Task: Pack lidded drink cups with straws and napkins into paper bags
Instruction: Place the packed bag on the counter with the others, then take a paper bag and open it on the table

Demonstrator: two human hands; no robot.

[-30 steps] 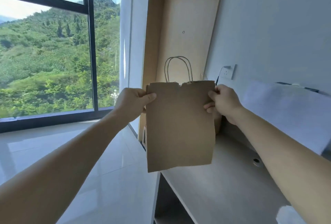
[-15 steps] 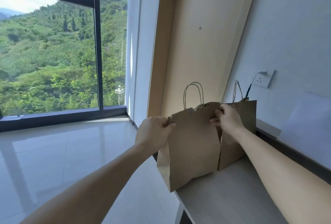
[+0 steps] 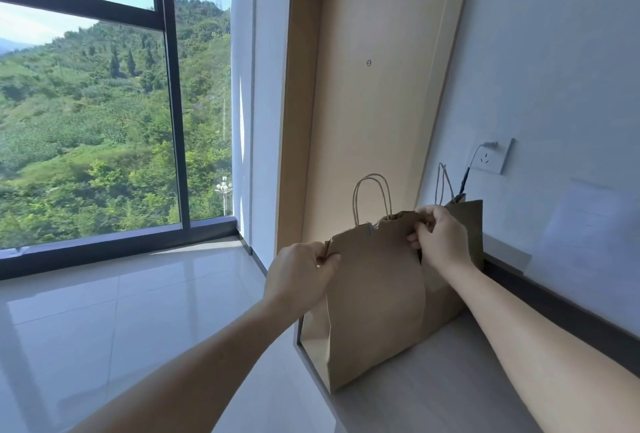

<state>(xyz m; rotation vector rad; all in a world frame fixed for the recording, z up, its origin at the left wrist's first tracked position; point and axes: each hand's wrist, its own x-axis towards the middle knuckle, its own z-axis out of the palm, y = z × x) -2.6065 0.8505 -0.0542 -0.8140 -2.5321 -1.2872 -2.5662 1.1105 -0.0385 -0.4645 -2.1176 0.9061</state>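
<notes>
A brown paper bag (image 3: 375,301) with twisted paper handles stands upright at the left end of a grey counter (image 3: 446,384). My left hand (image 3: 299,273) pinches the bag's top left corner. My right hand (image 3: 438,237) grips the top edge on the right side. A second brown paper bag (image 3: 465,221) stands just behind it against the wall, partly hidden by my right hand. No cups, straws or napkins show in this view.
A wooden wall panel (image 3: 374,93) rises behind the bags. A white wall socket (image 3: 491,157) with a plugged cable sits to the right. A large window (image 3: 104,114) and glossy tiled floor (image 3: 121,311) fill the left. The counter's left edge drops off beside the front bag.
The front bag has come down from mid-air and now rests on the counter in front of the second bag. Both hands kept hold of its top edge.
</notes>
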